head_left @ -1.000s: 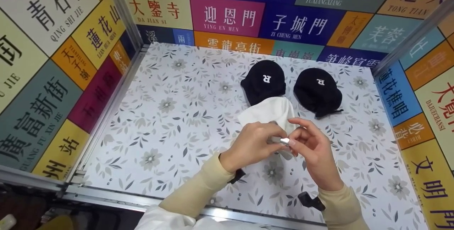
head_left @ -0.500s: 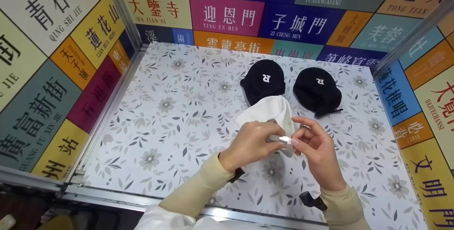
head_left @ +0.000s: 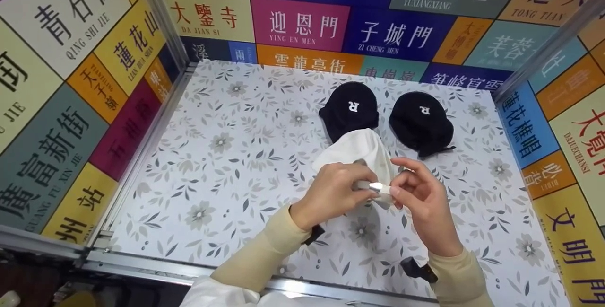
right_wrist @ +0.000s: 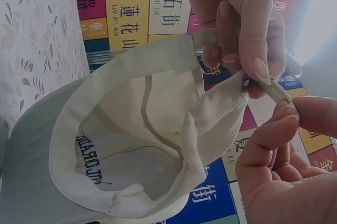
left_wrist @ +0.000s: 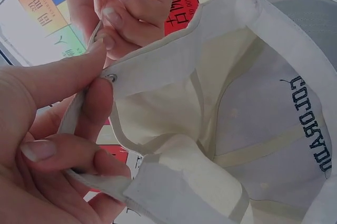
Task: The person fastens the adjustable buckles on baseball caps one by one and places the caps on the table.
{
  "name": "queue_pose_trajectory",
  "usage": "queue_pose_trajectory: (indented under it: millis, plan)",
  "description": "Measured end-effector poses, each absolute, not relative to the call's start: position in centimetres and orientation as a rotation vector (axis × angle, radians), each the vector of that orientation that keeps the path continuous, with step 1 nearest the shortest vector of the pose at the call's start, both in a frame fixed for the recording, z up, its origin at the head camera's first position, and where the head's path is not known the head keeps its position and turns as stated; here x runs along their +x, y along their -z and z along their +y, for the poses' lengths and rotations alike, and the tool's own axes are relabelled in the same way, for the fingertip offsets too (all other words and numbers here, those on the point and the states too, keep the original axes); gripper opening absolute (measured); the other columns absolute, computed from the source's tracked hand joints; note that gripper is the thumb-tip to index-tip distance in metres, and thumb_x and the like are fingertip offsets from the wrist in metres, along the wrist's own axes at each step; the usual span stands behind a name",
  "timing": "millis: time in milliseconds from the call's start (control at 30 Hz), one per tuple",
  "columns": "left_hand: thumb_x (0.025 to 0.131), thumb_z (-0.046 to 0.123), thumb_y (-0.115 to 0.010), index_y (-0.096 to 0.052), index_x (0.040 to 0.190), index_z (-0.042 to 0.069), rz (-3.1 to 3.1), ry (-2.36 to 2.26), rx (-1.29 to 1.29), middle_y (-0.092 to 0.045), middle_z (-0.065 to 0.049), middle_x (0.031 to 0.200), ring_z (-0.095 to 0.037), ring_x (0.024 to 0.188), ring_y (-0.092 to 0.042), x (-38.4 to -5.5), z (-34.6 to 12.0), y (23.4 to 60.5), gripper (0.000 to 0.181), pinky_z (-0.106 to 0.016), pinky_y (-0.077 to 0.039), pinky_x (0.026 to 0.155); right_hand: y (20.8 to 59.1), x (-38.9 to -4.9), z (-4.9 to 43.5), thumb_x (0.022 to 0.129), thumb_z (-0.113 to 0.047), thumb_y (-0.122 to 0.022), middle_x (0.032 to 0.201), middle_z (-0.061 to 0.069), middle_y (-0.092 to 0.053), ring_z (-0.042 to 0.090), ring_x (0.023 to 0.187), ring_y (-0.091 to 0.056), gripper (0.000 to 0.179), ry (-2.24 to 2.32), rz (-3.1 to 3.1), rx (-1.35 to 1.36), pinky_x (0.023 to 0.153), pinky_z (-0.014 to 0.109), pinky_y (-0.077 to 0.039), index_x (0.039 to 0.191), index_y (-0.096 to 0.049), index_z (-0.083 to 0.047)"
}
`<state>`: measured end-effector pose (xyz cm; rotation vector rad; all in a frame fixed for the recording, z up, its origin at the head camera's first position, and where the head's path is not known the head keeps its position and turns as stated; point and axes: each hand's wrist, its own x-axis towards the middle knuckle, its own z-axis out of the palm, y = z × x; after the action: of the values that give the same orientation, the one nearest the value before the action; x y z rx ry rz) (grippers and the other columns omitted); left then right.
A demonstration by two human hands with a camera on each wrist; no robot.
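A cream baseball cap point(head_left: 357, 148) with a grey brim point(left_wrist: 310, 19) hangs between the two hands over the table. Dark stitched lettering point(left_wrist: 310, 124) shows inside it in the left wrist view. The left hand point(head_left: 335, 191) holds the cap's back strap point(right_wrist: 276, 91) close to a shiny metal buckle point(head_left: 376, 186). With thumb and finger, the right hand point(head_left: 423, 198) pinches the strap's end just beyond the buckle. Fingers partly cover the strap and buckle. Behind the cream cap lie two black caps, one left point(head_left: 350, 110) and one right point(head_left: 420, 122), each with a white letter R.
The floral-patterned table point(head_left: 227, 174) has a metal front edge point(head_left: 189, 271). Printed sign walls point(head_left: 302, 23) close it in at the back and both sides, with metal posts at the corners.
The right hand has drawn slightly to the right, and a bit more pale strap shows between its fingers and the buckle. The left hand has hardly moved; the black caps lie as before.
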<state>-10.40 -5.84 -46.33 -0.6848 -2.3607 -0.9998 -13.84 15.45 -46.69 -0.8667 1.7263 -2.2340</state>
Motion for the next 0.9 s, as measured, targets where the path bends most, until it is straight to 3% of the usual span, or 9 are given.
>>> queue_pose_trajectory:
  millis: [400, 900]
  plan:
    - [0.080, 0.020, -0.086, -0.074, 0.090, 0.018, -2.377, 0.987, -0.685, -0.070, 0.011, 0.083, 0.001, 0.073, -0.060, -10.19, -5.54, 46.30, 0.016, -0.017, -0.048, 0.070, 47.06, -13.99, 15.35, 0.092, 0.013, -0.059, 0.083, 0.021, -0.057, 0.026, 0.064, -0.050, 0.045, 2.223, 1.747, -0.851, 0.057, 0.032, -0.044, 0.136, -0.045, 0.016]
    - [0.083, 0.023, -0.084, -0.073, 0.088, 0.017, -2.357, 1.003, -0.707, -0.069, 0.011, 0.081, -0.001, 0.073, -0.062, -10.13, -5.50, 46.29, 0.013, -0.017, -0.048, 0.070, 46.85, -13.63, 14.88, 0.091, 0.014, -0.061, 0.080, 0.021, -0.056, 0.027, 0.061, -0.048, 0.051, 2.181, 1.765, -0.871, 0.055, 0.036, -0.041, 0.139, -0.045, 0.011]
